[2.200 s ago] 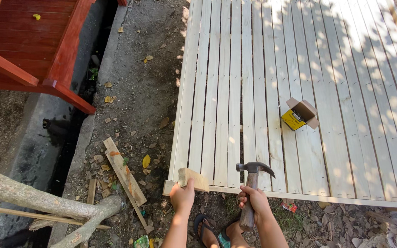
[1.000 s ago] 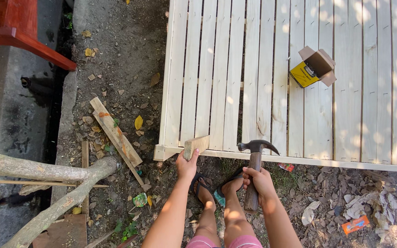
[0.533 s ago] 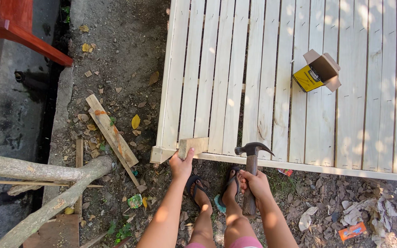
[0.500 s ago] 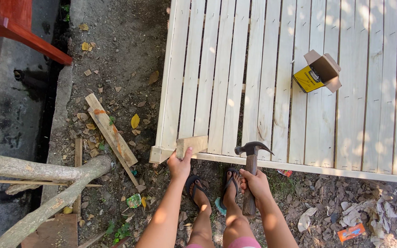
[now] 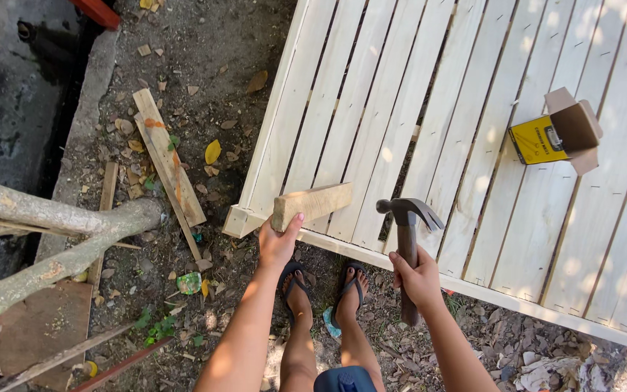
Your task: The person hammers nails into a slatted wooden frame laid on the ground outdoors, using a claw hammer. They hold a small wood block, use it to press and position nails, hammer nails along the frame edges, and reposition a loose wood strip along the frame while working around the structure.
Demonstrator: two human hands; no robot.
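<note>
Since half a second ago the view has shifted: slatted panel [image 5: 473, 145] now runs off to the upper right, its near corner lower left of centre. Left hand [image 5: 279, 243] has kept its grip on the short wooden block [image 5: 312, 204]: fingers wrapped around the block's left end, thumb showing on the right side. Block sits over the panel's near edge rail, close to the corner; long axis runs left to right, right end tilted slightly up, away from the fingers. Right hand [image 5: 418, 276] closed around the claw hammer [image 5: 408, 239] at mid-handle, head up, just right of the block's free end, not touching it. Hammer hand is nearer that free end. Open yellow cardboard box [image 5: 554, 134] lies on the slats, well apart. Sandalled feet stand on the dirt below.
</note>
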